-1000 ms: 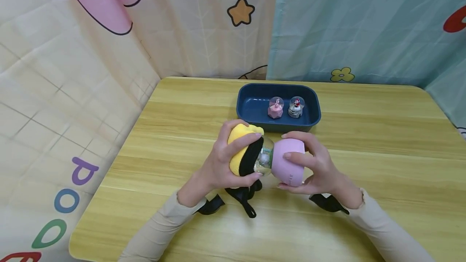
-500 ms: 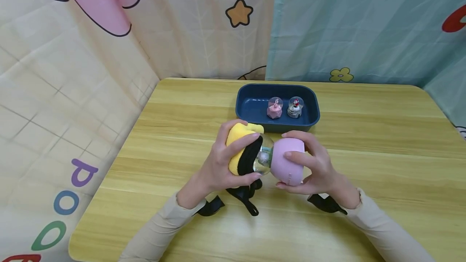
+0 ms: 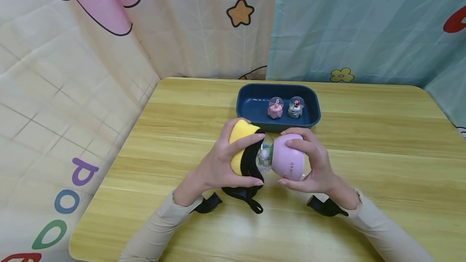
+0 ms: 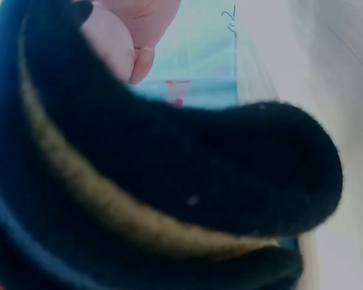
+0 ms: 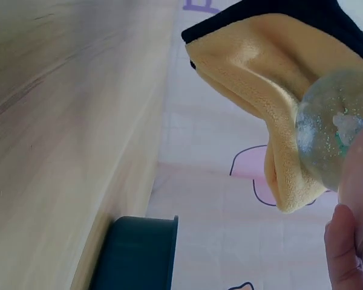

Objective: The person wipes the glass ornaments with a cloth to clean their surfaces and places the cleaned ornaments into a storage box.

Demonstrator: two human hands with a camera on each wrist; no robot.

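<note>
My left hand (image 3: 227,161) grips a plush cloth (image 3: 240,144), yellow with thick black trim, and holds it against the glass of a snow globe (image 3: 289,157). A black loop and folds of the cloth hang below that hand. My right hand (image 3: 314,159) is curled round the globe's lilac base, with the globe lying sideways and its glass toward the left hand. Through the bare part of the glass a pale figure and glitter show in the right wrist view. Black trim of the cloth fills much of the left wrist view, blurred.
A dark blue tray (image 3: 255,121) stands behind the hands on the wooden table (image 3: 182,108). Two small snow globes are in it, a pink one (image 3: 275,110) and a white one with a red figure (image 3: 295,109). Printed curtains hang behind the table and at its left.
The lilac base has turned a little in my right hand, so its lettering sits higher. The cloth has shifted round the glass, and more of its black trim shows under my left fingers.
</note>
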